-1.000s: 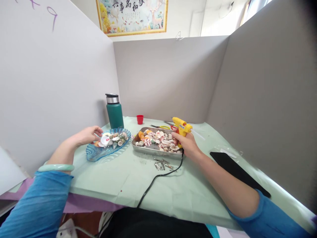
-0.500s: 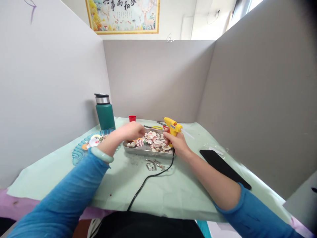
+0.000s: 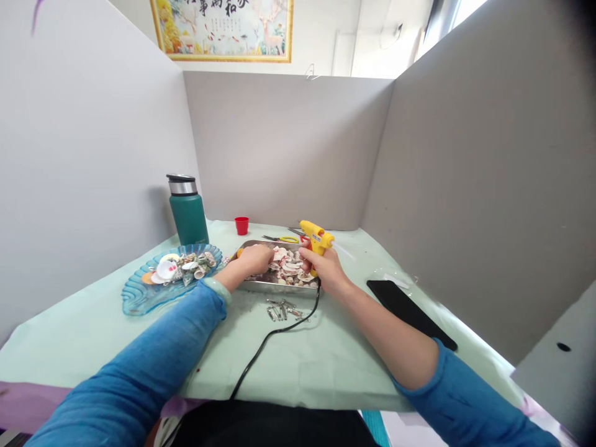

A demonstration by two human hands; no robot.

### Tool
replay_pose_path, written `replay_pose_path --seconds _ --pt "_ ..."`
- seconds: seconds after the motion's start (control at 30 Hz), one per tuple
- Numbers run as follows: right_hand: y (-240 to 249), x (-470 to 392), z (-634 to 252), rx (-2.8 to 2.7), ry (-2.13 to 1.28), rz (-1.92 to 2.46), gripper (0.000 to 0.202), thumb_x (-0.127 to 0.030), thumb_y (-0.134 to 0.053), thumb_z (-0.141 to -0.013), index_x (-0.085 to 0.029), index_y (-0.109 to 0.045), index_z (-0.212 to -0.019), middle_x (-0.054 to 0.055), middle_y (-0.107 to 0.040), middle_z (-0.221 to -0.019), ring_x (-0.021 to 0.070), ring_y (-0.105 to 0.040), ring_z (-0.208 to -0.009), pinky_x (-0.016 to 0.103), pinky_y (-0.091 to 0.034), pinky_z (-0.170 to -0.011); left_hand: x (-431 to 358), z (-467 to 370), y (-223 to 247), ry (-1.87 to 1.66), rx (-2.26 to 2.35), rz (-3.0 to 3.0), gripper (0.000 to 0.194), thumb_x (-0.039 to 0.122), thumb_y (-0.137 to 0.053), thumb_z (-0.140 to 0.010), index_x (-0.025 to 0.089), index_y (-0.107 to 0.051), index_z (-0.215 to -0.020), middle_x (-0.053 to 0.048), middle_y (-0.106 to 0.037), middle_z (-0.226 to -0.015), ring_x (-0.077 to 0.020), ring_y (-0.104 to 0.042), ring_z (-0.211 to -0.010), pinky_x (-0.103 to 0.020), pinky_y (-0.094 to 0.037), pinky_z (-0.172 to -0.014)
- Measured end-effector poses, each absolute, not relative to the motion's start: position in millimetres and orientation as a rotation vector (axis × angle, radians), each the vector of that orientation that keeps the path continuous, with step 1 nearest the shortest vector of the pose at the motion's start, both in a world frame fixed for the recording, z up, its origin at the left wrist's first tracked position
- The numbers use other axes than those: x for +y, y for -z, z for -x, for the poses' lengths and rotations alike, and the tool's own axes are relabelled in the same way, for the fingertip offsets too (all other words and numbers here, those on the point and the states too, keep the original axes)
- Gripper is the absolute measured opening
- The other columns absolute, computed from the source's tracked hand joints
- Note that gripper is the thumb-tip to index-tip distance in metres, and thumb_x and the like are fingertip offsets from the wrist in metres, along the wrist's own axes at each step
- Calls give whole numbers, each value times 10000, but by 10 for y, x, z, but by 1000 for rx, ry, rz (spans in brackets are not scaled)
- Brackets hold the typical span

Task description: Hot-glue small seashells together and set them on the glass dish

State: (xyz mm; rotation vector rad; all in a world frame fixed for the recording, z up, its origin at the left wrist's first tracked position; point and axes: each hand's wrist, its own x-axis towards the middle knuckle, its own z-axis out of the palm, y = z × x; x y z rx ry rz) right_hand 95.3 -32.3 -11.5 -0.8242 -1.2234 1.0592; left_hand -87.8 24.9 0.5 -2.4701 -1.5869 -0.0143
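My left hand [image 3: 257, 259] reaches down into a metal tray [image 3: 265, 287], its fingertips at the shells [image 3: 289, 266] there; the fingers are bent together and what they hold, if anything, is hidden. In my right hand [image 3: 326, 267] is a yellow glue gun [image 3: 317, 239], held upright over the tray's right end, nozzle toward the left and a clear glue stick out of its back. A black cord [image 3: 267, 338] runs from its handle toward the table's front edge. Small metal pins [image 3: 283, 310] lie in front of the tray.
On the left, a blue glass dish [image 3: 144, 298] holds shells, with a green bottle [image 3: 189, 217] behind it. Beyond the tray are a red cup [image 3: 241, 226] and yellow-handled scissors [image 3: 287, 239]. A black flat object [image 3: 410, 313] lies right. Grey panels surround the table.
My left hand has moved lower into the tray, onto the shells. The view has shifted slightly, and the blue dish and red cup show more fully. My right hand still holds the glue gun.
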Motion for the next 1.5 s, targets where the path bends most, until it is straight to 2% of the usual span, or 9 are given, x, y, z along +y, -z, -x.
replay_pose_path --seconds 0.13,0.27,0.47,0.77,0.93,1.13,1.3,1.5 --pt "127 -311 -961 -1233 -1048 822 268 -286 -690 -654 -171 -535 -840 -56 -542 -607 75 -489 -447 208 -394 -423 273 940 -27 167 -1619 2503 200 213 -561 -738 211 -691 -891 -86 -699 -945 -209 -628 -864 -264 -445 -736" --pt "119 -315 -963 -1229 -1052 835 266 -292 -693 -648 -174 -533 -825 -56 -546 -610 72 -487 -446 209 -395 -427 270 991 -96 418 -1622 2529 188 224 -512 -761 193 -684 -830 -95 -704 -875 -215 -631 -814 -268 -429 -692" --pt "103 -326 -951 -1190 -1026 894 303 -305 -714 -613 -188 -547 -838 -50 -552 -610 90 -510 -487 219 -410 -452 212 969 -187 924 -1777 2965 130 275 -583 -700 165 -610 -764 -26 -660 -667 -158 -600 -594 -247 -432 -538" --pt "124 -306 -954 -1239 -1041 896 277 -269 -700 -623 -201 -549 -845 -51 -539 -572 109 -507 -489 232 -405 -442 71 870 -170 1369 -1919 3258 221 314 -693 -661 147 -588 -760 -10 -614 -653 -94 -519 -510 -221 -423 -466" --pt "134 -288 -956 -1228 -1040 908 273 -255 -681 -620 -198 -550 -852 -54 -542 -552 108 -509 -484 225 -406 -443 -5 874 -199 1521 -1968 3345 250 310 -697 -694 130 -591 -830 -19 -612 -667 -98 -556 -527 -225 -449 -476" --pt "133 -286 -952 -1220 -1041 918 268 -239 -655 -622 -195 -536 -858 -58 -538 -521 107 -502 -469 219 -399 -439 -66 827 -215 1636 -2060 3334 258 227 -708 -688 122 -567 -876 -34 -634 -621 -145 -630 -571 -242 -496 -496" --pt "124 -290 -946 -1218 -1035 943 244 -254 -641 -629 -202 -540 -845 -47 -554 -548 111 -507 -472 226 -406 -432 -113 788 -208 1567 -2079 3334 271 252 -737 -669 135 -538 -811 -32 -637 -566 -147 -633 -524 -234 -491 -481" --pt "151 -263 -943 -1207 -1025 968 232 -230 -633 -625 -209 -536 -835 -42 -554 -571 114 -509 -481 221 -397 -408 -91 801 -194 1538 -2050 3253 214 239 -704 -708 137 -560 -828 -6 -627 -581 -133 -626 -514 -238 -497 -488"
